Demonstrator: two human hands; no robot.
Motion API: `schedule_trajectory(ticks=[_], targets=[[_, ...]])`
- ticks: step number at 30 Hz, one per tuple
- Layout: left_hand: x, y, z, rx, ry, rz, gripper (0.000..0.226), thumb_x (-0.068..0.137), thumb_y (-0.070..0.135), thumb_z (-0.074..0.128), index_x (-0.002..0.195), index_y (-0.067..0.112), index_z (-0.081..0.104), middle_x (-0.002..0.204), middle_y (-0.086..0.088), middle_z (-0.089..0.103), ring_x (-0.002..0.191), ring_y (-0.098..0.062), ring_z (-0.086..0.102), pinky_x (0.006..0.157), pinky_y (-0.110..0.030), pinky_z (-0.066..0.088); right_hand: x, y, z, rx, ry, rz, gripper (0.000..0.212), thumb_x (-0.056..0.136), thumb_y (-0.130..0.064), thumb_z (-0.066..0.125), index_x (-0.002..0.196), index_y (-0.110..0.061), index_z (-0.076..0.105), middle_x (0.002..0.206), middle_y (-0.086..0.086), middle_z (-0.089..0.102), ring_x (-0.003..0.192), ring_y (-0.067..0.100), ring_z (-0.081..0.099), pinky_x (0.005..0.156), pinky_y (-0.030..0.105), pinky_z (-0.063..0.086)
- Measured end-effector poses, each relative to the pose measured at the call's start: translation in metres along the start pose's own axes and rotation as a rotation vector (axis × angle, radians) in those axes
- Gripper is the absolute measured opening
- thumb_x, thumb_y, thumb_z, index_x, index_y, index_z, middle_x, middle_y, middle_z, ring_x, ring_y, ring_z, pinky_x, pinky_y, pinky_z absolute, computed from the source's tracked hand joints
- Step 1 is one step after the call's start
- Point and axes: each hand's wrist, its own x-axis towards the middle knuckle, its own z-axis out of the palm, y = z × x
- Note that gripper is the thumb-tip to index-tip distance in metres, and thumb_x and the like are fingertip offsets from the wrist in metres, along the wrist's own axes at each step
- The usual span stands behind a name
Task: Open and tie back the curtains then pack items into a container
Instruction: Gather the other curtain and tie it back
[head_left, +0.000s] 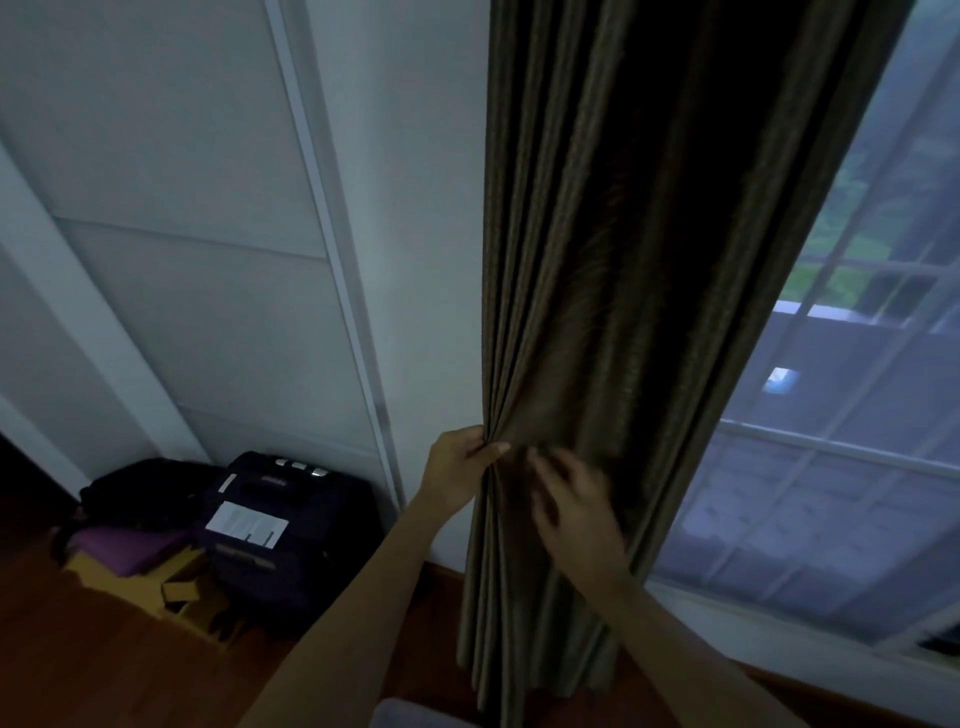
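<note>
Bare forearms (363, 597) stretched forward to the dark curtain (623, 260), which hung straight ahead as one gathered column, long axis vertical, between wall (426, 260) and window (831, 467). The left hand (462, 465) gripped the bunched folds on the wall side; the right hand (571, 506), blurred, lay open against them just beside, nearer the window.

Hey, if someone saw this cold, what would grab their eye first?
The dark curtain hangs bunched into folds down the middle, with the left hand gripping it and the blurred right hand just beside. Next come the pale gridded window at right and a dark suitcase on the floor at lower left.
</note>
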Motion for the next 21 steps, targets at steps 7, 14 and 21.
schedule_trajectory(ticks=[7,14,21], targets=[[0.012,-0.001,0.003,-0.148,-0.005,-0.058,0.017,0.088,0.002,0.063,0.104,0.000,0.068,0.099,-0.009,0.069,0.073,0.004,0.065,0.071,-0.011,0.050,0.048,0.042,-0.071,0.118,0.568,0.134,0.063,0.088,-0.006,0.064,0.144,-0.007,0.034,0.146,0.025,0.028,0.139,0.032,0.028,0.117,0.034,0.027],[0.018,0.000,0.011,-0.257,-0.015,-0.118,0.024,0.088,0.001,0.063,0.112,0.004,0.066,0.103,-0.011,0.069,0.083,-0.007,0.067,0.084,-0.022,0.054,0.051,0.062,-0.058,0.190,0.319,0.179,0.069,0.096,-0.004,0.050,0.153,-0.017,0.014,0.135,0.015,0.051,0.112,0.025,0.055,0.094,0.027,0.044],[0.022,0.001,0.020,-0.287,-0.030,-0.180,0.022,0.088,0.000,0.062,0.109,-0.008,0.065,0.091,-0.005,0.070,0.075,-0.004,0.067,0.072,-0.015,0.053,0.039,0.052,-0.029,0.203,0.100,0.157,0.072,0.096,-0.006,0.047,0.154,-0.028,0.010,0.121,0.012,0.061,0.088,0.018,0.062,0.081,0.018,0.041]])
